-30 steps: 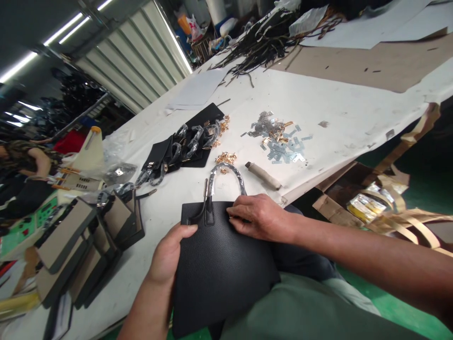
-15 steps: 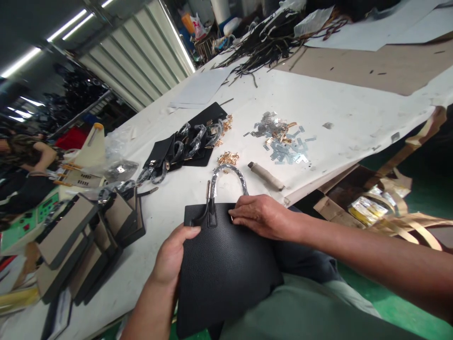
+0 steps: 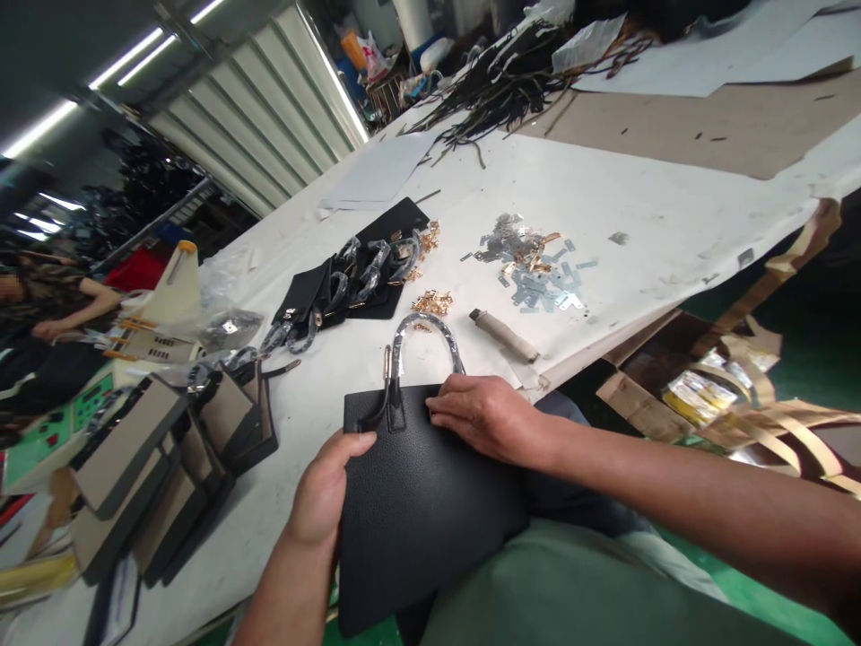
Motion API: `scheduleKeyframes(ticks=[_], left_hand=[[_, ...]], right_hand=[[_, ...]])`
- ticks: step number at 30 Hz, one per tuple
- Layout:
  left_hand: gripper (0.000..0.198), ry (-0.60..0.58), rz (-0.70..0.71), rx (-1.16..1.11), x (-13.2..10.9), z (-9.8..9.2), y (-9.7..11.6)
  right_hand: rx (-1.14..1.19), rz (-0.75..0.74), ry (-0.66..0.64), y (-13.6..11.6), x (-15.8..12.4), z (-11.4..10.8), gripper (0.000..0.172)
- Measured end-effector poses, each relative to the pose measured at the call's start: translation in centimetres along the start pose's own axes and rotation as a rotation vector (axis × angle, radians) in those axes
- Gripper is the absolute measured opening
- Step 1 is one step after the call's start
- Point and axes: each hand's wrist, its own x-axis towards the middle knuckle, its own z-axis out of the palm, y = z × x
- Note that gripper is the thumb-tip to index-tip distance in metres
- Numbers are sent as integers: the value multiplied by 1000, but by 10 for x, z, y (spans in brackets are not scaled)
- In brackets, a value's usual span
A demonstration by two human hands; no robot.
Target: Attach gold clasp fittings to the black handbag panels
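Table (image 3: pixel 605 206) under white sheet is carrying black panels (image 3: pixel 350 278), loose metal fittings (image 3: pixel 531 269); shuttered workshop wall behind. Black leather panel (image 3: pixel 423 502) is resting on lap at table edge, barely shifted since a second ago. Left hand (image 3: pixel 326 489) is gripping its left edge; right hand (image 3: pixel 484 414) is sliding leftward, fingers closed, pressing the wrapped handle (image 3: pixel 421 345) tab.

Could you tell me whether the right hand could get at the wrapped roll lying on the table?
Probably yes: the right hand rests on the black panel, and the wrapped roll lies just beyond it on the table with nothing between.
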Motion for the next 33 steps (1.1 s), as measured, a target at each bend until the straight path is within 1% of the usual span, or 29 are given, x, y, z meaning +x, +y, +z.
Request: scheduleKeyframes(ticks=[2,3,6,7,9,12,15,18,19,20,21,23,25,26,27,28,29,30,31,32,33], left_hand=[[36,-24,21,1,-3,2,0],[35,-30,33,3,-5,3,0],[30,-26,70,14,-11,8,1],[29,-25,81,18,-12,10,1],[29,-34,99,16,-14,12,0],[32,-57,132,-3,-13,11,-2],[31,-51,155,6,-12,7,-3],[30,-29,161,24,-17,-1,5],[30,-22,167,23,-21,-5,10],[30,-11,180,19,-25,-9,15],[30,3,201,12,-29,-14,20],[31,39,259,-10,-38,-24,28],[34,76,319,-14,-48,-35,33],[34,98,359,7,-53,-39,33],[34,123,412,53,-59,-42,33],[34,141,484,139,-64,-44,32],[35,146,579,270,-69,-45,30],[37,128,692,444,-73,-45,29],[42,74,828,648,-77,-44,27],[50,-10,972,863,-79,-44,26],[57,-96,1118,1067,-80,-44,25]], right_hand=[[48,-7,-8,-2,-1,-4,23],[71,7,12,-3,-1,-5,21],[124,62,124,-8,-3,-4,14],[129,62,159,-9,-4,-2,13],[109,36,188,-10,-6,4,15],[17,25,182,-11,-4,13,19],[-13,55,139,-13,4,16,19],[92,69,95,-21,15,9,13],[142,61,92,-25,18,4,14],[182,43,98,-29,21,-1,19],[203,20,121,-33,24,-7,25],[169,-22,228,-40,28,-17,31],[89,-15,398,-46,31,-25,27],[78,31,464,-49,33,-26,22],[106,102,484,-51,34,-26,18],[181,186,447,-54,36,-25,20],[290,267,356,-56,38,-23,27],[411,327,236,-59,41,-20,35],[520,348,108,-61,44,-17,43],[574,326,10,-64,47,-13,51],[564,273,-48,-67,51,-10,57]])
